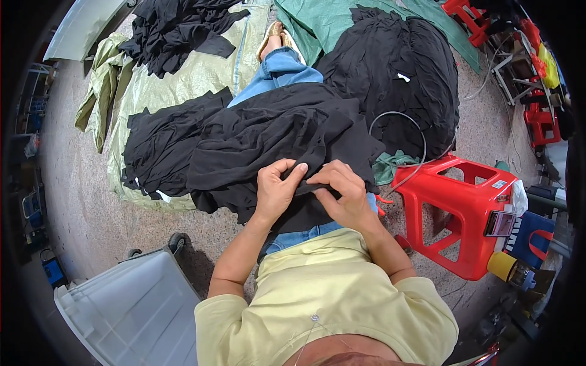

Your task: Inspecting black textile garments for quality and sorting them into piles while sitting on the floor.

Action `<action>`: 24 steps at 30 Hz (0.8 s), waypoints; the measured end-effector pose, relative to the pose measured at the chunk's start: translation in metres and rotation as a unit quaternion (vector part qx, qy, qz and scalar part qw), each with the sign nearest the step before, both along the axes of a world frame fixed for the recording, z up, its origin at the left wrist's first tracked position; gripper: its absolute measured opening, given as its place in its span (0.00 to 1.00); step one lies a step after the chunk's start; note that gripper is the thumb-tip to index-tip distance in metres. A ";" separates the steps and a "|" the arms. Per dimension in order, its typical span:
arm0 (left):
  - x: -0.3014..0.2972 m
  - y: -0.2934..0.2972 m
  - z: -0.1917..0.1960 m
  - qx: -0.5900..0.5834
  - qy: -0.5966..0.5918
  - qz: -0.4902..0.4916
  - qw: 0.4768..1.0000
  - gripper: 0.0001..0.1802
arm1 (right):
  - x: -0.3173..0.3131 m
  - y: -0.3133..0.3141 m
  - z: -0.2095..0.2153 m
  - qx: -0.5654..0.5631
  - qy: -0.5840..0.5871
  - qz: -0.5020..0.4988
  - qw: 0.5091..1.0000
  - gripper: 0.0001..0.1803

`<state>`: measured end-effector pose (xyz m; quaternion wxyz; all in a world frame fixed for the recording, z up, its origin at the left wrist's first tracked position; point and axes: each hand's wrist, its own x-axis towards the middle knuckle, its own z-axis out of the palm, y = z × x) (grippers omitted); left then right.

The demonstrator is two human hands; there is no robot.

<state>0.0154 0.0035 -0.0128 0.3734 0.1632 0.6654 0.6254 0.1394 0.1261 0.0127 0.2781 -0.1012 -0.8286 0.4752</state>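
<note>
Across my lap lies a black garment (244,140), spread over my blue jeans. My left hand (278,186) pinches a fold of it between thumb and fingers. Close on the right, my right hand (343,188) grips the edge of the same black cloth, fingers bent and thumb beneath. The two hands are a few centimetres apart, with a strip of the fabric between them. What kind of garment it is cannot be made out.
A pile of black clothes (397,67) stands ahead on the right, another heap (177,30) far left, on a pale woven sheet (201,91). A red plastic stool (436,213) lies tipped at my right, a phone (500,224) against it. A grey wheeled bin (131,305) is lower left.
</note>
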 end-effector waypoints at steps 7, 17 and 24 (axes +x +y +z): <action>-0.006 -0.004 0.002 0.036 -0.077 -0.010 0.996 0.08 | -0.005 -0.004 -0.005 -0.075 -0.051 -0.059 0.994 0.09; -0.018 0.000 0.007 -0.035 0.060 -0.124 0.990 0.07 | 0.003 -0.007 -0.008 0.112 -0.044 -0.072 0.990 0.06; -0.020 -0.010 0.002 0.003 0.198 -0.185 0.963 0.07 | 0.004 -0.009 -0.013 0.091 -0.020 -0.065 0.994 0.08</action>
